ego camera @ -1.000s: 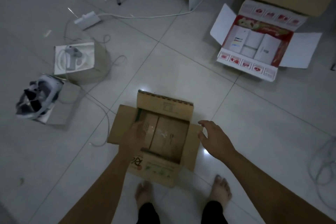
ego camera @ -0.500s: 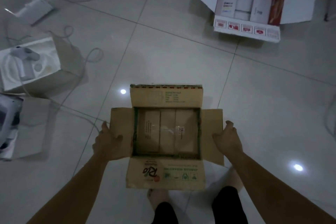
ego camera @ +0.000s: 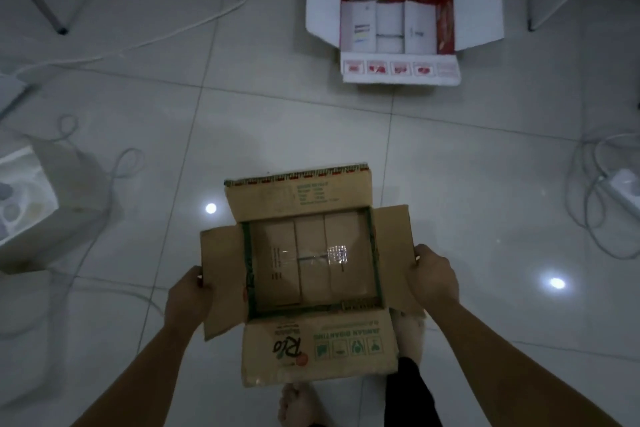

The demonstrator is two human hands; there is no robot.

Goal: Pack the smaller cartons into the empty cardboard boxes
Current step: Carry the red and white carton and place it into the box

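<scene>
Brown cardboard box (ego camera: 221,282), flaps open, gripped at both side flaps, above pale tiled floor (ego camera: 485,184). Near flap printed "Rio", with green handling symbols and the words "JANGAN DIBANTING". Far flap raised, small printed text, red-and-green patterned edge.

Contents: three brown cartons (ego camera: 310,258) side by side, filling the box bottom wall to wall; strip of clear tape glinting across their tops.

Left hand (ego camera: 188,298): fingers curled over outer edge of left side flap, closed on the cardboard. Right hand (ego camera: 434,279): fingers wrapped round outer edge of right side flap, likewise closed on it. Forearms entering from lower corners. Bare feet (ego camera: 298,407) partly visible below and behind the box; dark trouser leg at lower centre-right.

White box with red printed lining (ego camera: 485,14): upper right, well apart from brown box, all four flaps spread flat. Holding white cartons (ego camera: 388,26) upright in a row, filling most of the interior, red lining exposed along right side and top.

Open white package (ego camera: 24,194): left edge, partly cut off, grey rounded items inside, too dim to identify. Thin cable loops (ego camera: 128,163) beside it.

White cord (ego camera: 166,31): running across upper-left tiles. Power strip with tangled cables (ego camera: 623,187): right edge. White furniture legs and panels along the top edge. Two ceiling-light reflections on the tiles.
</scene>
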